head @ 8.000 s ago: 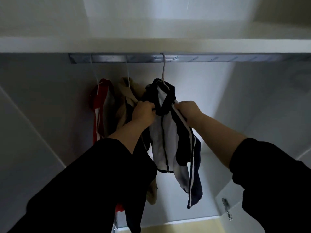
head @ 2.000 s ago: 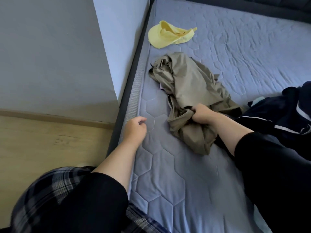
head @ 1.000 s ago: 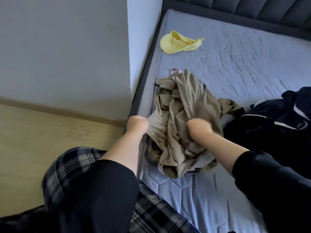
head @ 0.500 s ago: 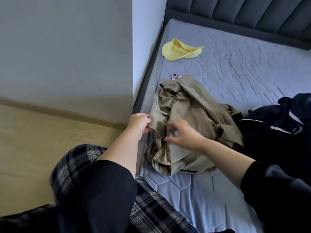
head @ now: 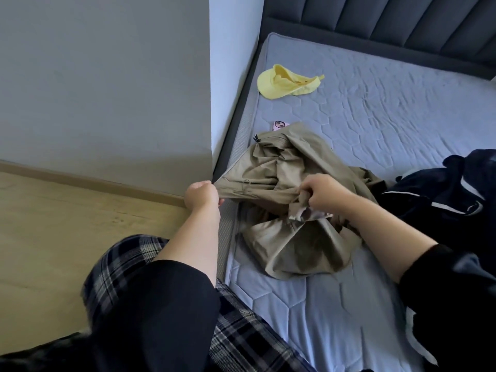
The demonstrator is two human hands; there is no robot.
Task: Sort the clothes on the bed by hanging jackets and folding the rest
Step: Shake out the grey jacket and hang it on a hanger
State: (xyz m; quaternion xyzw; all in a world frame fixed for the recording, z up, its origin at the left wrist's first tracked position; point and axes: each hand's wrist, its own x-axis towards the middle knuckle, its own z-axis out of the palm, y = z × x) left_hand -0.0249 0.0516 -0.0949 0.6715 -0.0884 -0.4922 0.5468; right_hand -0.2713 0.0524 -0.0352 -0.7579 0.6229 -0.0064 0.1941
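The bed [head: 389, 124] carries a crumpled khaki garment [head: 281, 167] at its left edge, with a dark navy jacket [head: 442, 191] touching it on the right. The khaki heap lies lengthwise from the far end toward the person. One hem is pulled taut crosswise, left to right, between both hands.

The left hand [head: 202, 196] grips that hem in curled fingers, out past the mattress side. The right hand [head: 326, 193] pinches a fold. Half a second earlier its fingers hovered spread and the hem hung slack.

A yellow cap [head: 284, 83] lies farther up the bed. A pink phone [head: 279, 125] peeks out beside the garment's far end.
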